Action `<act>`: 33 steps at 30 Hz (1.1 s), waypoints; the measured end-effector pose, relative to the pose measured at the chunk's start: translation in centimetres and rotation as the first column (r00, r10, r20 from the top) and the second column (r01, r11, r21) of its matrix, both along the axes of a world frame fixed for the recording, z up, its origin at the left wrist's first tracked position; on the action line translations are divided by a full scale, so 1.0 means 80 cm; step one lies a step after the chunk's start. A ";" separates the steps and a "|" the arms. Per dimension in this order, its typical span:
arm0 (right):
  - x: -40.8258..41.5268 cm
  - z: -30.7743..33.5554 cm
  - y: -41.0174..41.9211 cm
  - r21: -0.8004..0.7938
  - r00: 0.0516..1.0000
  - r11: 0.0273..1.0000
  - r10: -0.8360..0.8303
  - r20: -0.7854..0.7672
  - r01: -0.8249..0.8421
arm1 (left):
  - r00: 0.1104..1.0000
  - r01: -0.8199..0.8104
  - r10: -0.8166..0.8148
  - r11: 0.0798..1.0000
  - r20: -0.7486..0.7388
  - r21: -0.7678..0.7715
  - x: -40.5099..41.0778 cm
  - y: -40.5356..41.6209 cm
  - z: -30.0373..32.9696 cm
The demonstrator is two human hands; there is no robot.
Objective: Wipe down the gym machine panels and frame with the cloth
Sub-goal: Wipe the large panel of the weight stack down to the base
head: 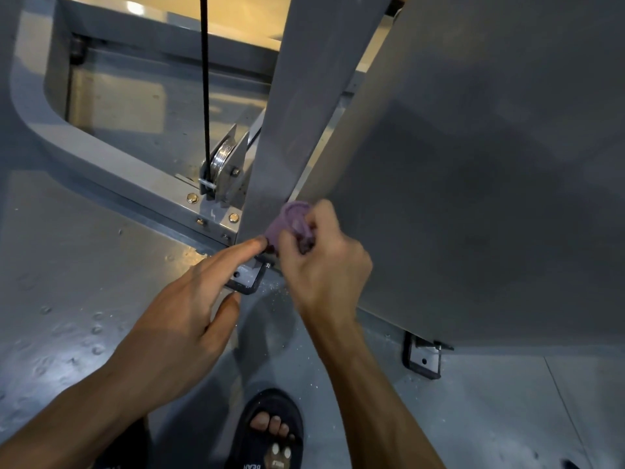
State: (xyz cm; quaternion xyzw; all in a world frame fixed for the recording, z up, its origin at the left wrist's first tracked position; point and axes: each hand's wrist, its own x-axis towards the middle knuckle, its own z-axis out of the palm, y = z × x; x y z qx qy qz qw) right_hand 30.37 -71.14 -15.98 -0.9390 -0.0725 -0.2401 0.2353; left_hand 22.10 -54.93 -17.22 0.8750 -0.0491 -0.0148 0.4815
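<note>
A bunched purple cloth (290, 222) is pressed against the bottom of the grey upright post (301, 113) of the gym machine, where it meets the large grey side panel (490, 170). My right hand (323, 262) is shut on the cloth from below and right. My left hand (189, 309) is beside it, fingers extended, with one fingertip touching the lower edge of the cloth near the post's foot. The grey base frame rail (111, 160) runs off to the left.
A black cable (205, 79) drops to a metal pulley (221, 160) bolted on the rail. Black foot brackets (245, 282) (422, 362) sit on the wet grey floor (67, 282). My sandalled foot (269, 431) stands below the hands.
</note>
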 end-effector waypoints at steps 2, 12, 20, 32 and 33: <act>-0.011 -0.005 -0.032 0.002 0.992 0.992 -0.124 -0.017 0.124 | 1.000 -0.001 0.001 1.000 0.000 -0.008 0.000 0.000 0.002; -0.076 -0.023 -0.182 0.041 0.825 0.853 -0.490 -0.280 0.521 | 0.999 0.039 -0.039 0.999 -0.018 -0.023 -0.002 -0.007 0.002; -0.052 0.000 -0.149 -0.012 0.961 0.961 -0.276 0.011 0.277 | 0.997 0.067 -0.067 0.998 -0.025 -0.014 -0.004 -0.017 -0.002; -0.083 -0.141 -0.166 0.184 0.778 0.894 -0.236 -0.582 0.408 | 0.996 0.067 -0.065 0.998 -0.062 0.023 -0.032 -0.024 -0.014; -0.087 -0.148 -0.163 0.308 0.705 0.791 -0.208 -0.678 0.529 | 0.996 0.068 -0.066 0.998 -0.062 0.019 -0.035 -0.025 -0.016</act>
